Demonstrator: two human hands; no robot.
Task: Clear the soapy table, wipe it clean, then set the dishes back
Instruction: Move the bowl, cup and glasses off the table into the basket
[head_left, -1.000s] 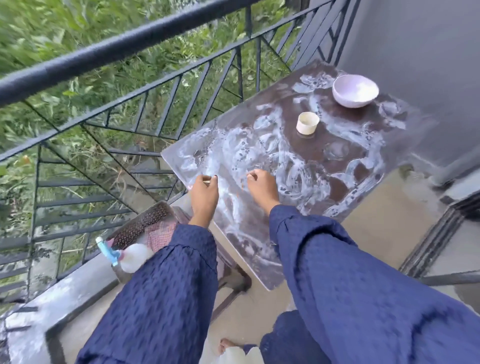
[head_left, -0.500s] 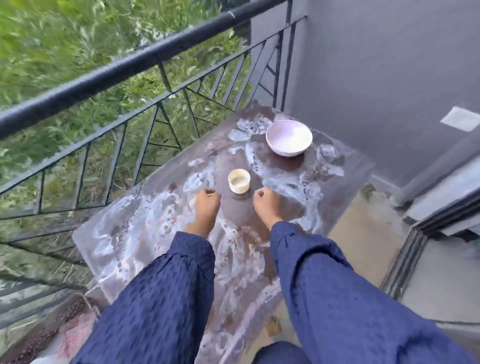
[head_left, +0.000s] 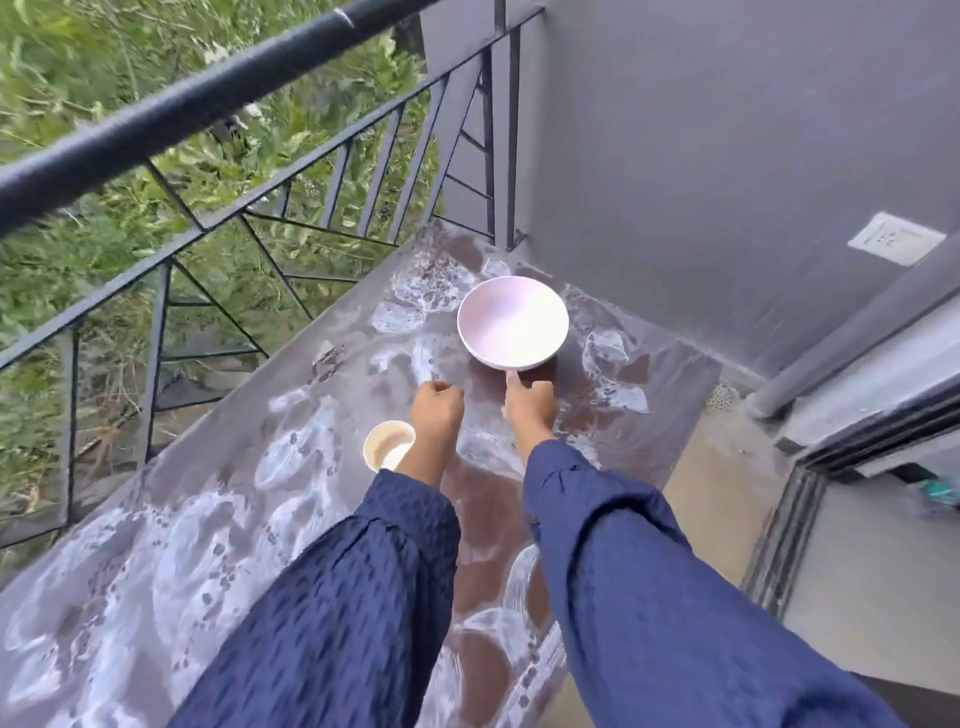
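Observation:
A brown table (head_left: 291, 525) streaked with white soap foam fills the middle of the view. A pale pink bowl (head_left: 511, 322) stands upright near its far corner by the wall. A small cream cup (head_left: 385, 442) stands nearer, just left of my left wrist and partly hidden by it. My left hand (head_left: 439, 410) hovers between cup and bowl with its fingers curled and nothing in it. My right hand (head_left: 531, 404) is right below the bowl, mostly curled, with one finger stretched out to touch the bowl's lower wall.
A black metal railing (head_left: 208, 104) runs along the table's left side, with greenery beyond. A grey wall (head_left: 701, 156) rises behind the table and carries a white socket plate (head_left: 896, 238). A door frame (head_left: 831, 415) and tiled floor lie to the right.
Both hands moved forward past the cup toward the bowl. The right hand now reaches the bowl with one finger. The view has swung toward the table's far corner.

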